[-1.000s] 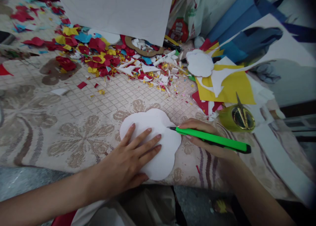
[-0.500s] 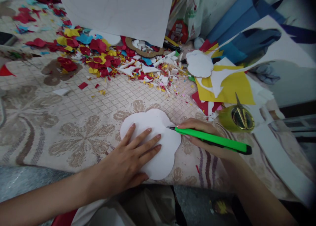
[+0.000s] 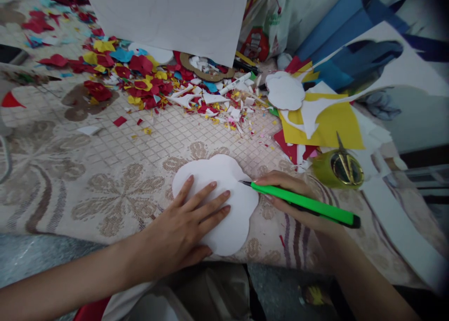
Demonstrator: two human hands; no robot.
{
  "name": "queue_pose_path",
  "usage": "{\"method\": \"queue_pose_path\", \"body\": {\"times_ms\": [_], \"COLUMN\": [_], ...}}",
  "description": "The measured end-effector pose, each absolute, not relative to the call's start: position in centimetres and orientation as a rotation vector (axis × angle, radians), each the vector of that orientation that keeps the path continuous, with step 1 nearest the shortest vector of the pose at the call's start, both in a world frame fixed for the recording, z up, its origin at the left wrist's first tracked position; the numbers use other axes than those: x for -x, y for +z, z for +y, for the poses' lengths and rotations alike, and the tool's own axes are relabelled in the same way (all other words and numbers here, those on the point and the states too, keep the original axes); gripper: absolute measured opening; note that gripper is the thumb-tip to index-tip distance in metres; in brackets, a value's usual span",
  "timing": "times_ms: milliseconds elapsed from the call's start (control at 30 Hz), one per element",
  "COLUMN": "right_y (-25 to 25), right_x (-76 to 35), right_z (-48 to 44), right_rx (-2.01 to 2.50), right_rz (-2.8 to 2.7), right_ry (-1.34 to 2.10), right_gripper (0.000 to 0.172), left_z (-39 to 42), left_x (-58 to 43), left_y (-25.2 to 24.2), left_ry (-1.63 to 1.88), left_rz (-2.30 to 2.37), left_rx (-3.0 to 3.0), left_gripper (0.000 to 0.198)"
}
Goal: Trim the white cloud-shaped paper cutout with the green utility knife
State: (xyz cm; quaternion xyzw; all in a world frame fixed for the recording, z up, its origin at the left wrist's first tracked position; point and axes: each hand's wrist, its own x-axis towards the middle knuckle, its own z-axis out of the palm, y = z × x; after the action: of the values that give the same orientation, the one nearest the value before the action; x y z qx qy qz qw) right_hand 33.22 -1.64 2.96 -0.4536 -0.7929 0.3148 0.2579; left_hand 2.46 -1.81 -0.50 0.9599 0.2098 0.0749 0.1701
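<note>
A white scalloped, cloud-shaped piece of paper or foam sheet [image 3: 233, 227] lies flat near the table's front edge. Spread over its left part, my left hand [image 3: 191, 223] rests with fingers apart, pressing it against the cloth. My right hand [image 3: 291, 190] grips a green utility knife [image 3: 305, 202] at the right rim of the piece. The knife's blade tip points left and sits over or on the white surface; whether it touches, I cannot tell.
Red, yellow and blue scraps [image 3: 140, 73] heap at the back, below a white sheet [image 3: 168, 17]. Scissors [image 3: 343, 157] rest on a yellow tape roll [image 3: 324, 169] at right. A smaller white scalloped piece [image 3: 286, 91] lies by yellow paper [image 3: 336, 127]. Patterned tablecloth [image 3: 115, 190] covers the table.
The view has shifted slightly. The knife's rear end has swung a little down and right, while its tip stays near the same spot on the white piece. My left hand keeps its place.
</note>
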Motion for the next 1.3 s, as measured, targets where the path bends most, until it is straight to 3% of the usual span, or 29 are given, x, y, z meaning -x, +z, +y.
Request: {"method": "queue_pose_path", "body": {"times_ms": [867, 1067, 1233, 1300], "right_y": [2.3, 1.7, 0.8, 0.6], "right_x": [-32.2, -32.1, -31.4, -31.2], "right_z": [-4.2, -4.6, -2.4, -1.1], "right_rx": [1.452, 1.506, 1.539, 1.547], "right_rz": [-1.965, -1.853, -1.721, -1.719], "right_ry": [0.789, 0.605, 0.535, 0.477], "right_gripper": [0.029, 0.024, 0.024, 0.027], "left_z": [-1.9, -2.9, -3.2, -2.7], "left_x": [-2.6, -3.2, -5.1, -5.0], "left_y": [-0.2, -0.7, -0.5, 0.2], "left_ry": [0.189, 0.233, 0.336, 0.456], "left_rz": [0.623, 0.731, 0.885, 0.898], "left_rx": [-2.704, -2.693, -2.632, -2.597], "left_gripper": [0.07, 0.069, 0.089, 0.083]}}
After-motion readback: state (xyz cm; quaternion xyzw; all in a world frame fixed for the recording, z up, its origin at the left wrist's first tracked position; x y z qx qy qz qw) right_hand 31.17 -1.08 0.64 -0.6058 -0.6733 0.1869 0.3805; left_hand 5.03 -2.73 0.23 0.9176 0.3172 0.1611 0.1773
